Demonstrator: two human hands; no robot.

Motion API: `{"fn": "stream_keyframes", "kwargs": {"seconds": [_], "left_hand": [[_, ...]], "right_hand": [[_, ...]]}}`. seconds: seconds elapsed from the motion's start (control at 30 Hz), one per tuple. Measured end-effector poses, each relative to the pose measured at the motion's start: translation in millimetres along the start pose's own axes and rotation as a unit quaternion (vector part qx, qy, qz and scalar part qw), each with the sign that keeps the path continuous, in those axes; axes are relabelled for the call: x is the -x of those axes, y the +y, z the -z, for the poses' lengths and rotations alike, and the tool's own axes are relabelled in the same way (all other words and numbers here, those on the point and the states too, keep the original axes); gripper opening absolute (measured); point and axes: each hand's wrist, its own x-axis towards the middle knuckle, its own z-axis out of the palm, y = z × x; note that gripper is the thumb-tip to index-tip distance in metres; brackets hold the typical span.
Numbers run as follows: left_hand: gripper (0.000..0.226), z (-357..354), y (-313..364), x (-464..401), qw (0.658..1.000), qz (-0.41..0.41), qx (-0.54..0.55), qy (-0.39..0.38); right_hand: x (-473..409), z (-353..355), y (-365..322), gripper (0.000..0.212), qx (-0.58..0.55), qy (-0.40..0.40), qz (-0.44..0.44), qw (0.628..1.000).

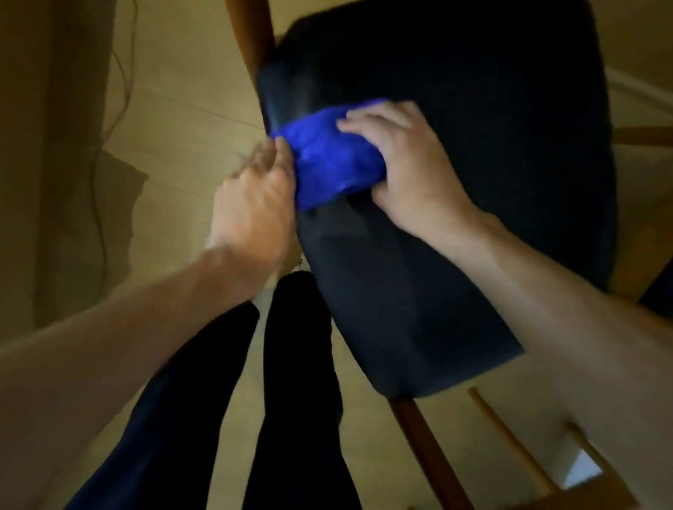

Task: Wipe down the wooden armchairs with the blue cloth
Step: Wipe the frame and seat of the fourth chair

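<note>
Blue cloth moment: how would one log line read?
bright blue crumpled cloth on dark padded chair back | right hand presses it | left hand pinches edge

A bright blue cloth lies on the armchair's dark navy, plain cushion; the chair frame is orange-brown wood (floor pale beige), trousers black.
</note>
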Motion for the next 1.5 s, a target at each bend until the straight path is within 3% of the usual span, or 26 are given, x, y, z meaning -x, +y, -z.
{"fn": "stream_keyframes", "kwargs": {"seconds": [0.07, 0.2, 0.3, 0.33, 0.4, 0.57, 0.63, 0.73, 0.83, 0.93, 1.03, 1.07, 1.17, 1.27, 1.33, 1.43, 1.5], "left_hand": [[0.055, -14, 27, 52, 0.996, -0.067, -0.052, -0.023], [0.044, -35, 75, 143, 0.973, -0.193, -0.016, -0.128], [0.050, -40, 80, 160, 0.957, -0.189, 0.005, -0.219], [0.046, -37, 73, 154, 0.961, -0.181, 0.018, -0.210], [0.037, -24, 49, 124, 0.981, -0.148, 0.015, -0.121], [0.014, 8, -9, 31, 0.995, 0.015, 0.094, 0.039], [0.011, 1, -5, 23, 0.996, 0.017, 0.072, 0.049], [0.021, -23, 17, 59, 0.997, 0.033, 0.055, 0.032], [0.042, -52, 54, 139, 0.995, 0.016, 0.061, -0.073], [0.043, -75, 93, 206, 0.983, -0.032, 0.117, -0.141], [0.046, -80, 102, 218, 0.958, -0.070, 0.141, -0.240], [0.040, -71, 96, 210, 0.958, -0.077, 0.141, -0.238], [0.033, -29, 61, 162, 0.981, -0.081, 0.124, -0.125], [0.025, 10, 17, 72, 0.992, -0.016, 0.121, -0.023], [0.022, 32, -7, 13, 0.994, 0.023, 0.099, 0.030], [0.026, 36, -19, -28, 0.994, 0.044, 0.082, 0.052], [0.031, 20, -15, -16, 0.995, 0.040, 0.084, 0.046]], "right_hand": [[60, -5, 10, 0.058, -0.003, -0.037, -0.027, 0.999], [185, -14, 12, 0.060, 0.002, -0.150, -0.114, 0.982], [206, -13, 8, 0.059, -0.021, -0.163, -0.143, 0.976], [197, -11, 6, 0.056, -0.027, -0.141, -0.139, 0.980], [156, -5, -1, 0.051, -0.027, -0.080, -0.099, 0.992], [4, -12, -27, 0.046, -0.029, 0.061, -0.018, 0.998], [-15, -18, -30, 0.044, -0.011, 0.072, -0.002, 0.997], [35, -29, -14, 0.042, -0.008, 0.068, 0.010, 0.998], [127, -35, 3, 0.038, -0.021, -0.005, 0.025, 0.999], [210, -34, 17, 0.042, -0.016, -0.109, -0.001, 0.994], [233, -24, 24, 0.050, -0.018, -0.215, -0.044, 0.975], [224, -19, 24, 0.051, -0.018, -0.226, -0.044, 0.973], [157, -3, 15, 0.058, -0.026, -0.150, 0.014, 0.988], [56, 8, -2, 0.054, -0.014, 0.010, 0.059, 0.998], [-11, 10, -16, 0.050, -0.009, 0.075, 0.049, 0.996], [-54, 0, -26, 0.053, 0.023, 0.092, 0.027, 0.995], [-32, -15, -22, 0.053, 0.022, 0.099, 0.023, 0.995]]}}
